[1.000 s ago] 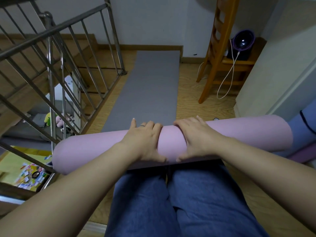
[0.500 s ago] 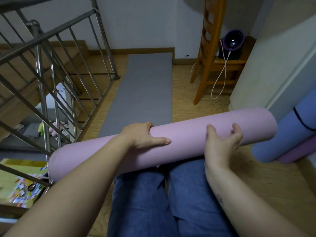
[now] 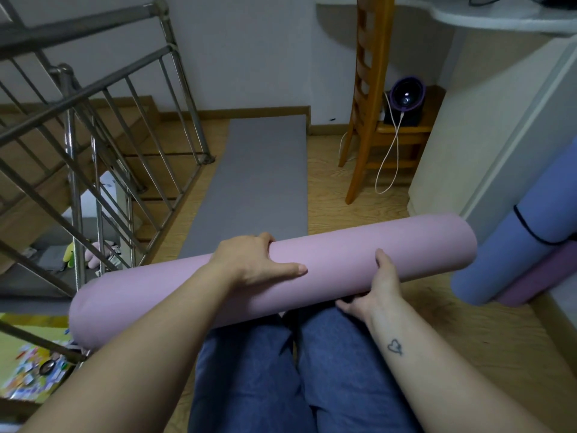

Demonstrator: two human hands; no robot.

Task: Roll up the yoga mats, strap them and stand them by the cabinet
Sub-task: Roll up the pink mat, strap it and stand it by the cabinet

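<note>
Wooden chair against white wall, wood floor under it. Metal stair railing well left of chair, white cabinet just right of it.

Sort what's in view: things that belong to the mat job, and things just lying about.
Job: pink rolled mat, held by left hand and right hand; grey mat flat on the floor; strapped blue rolled mat and purple rolled mat against the white cabinet.
Lying about: wooden chair, purple device, stair railing, toys below.
</note>
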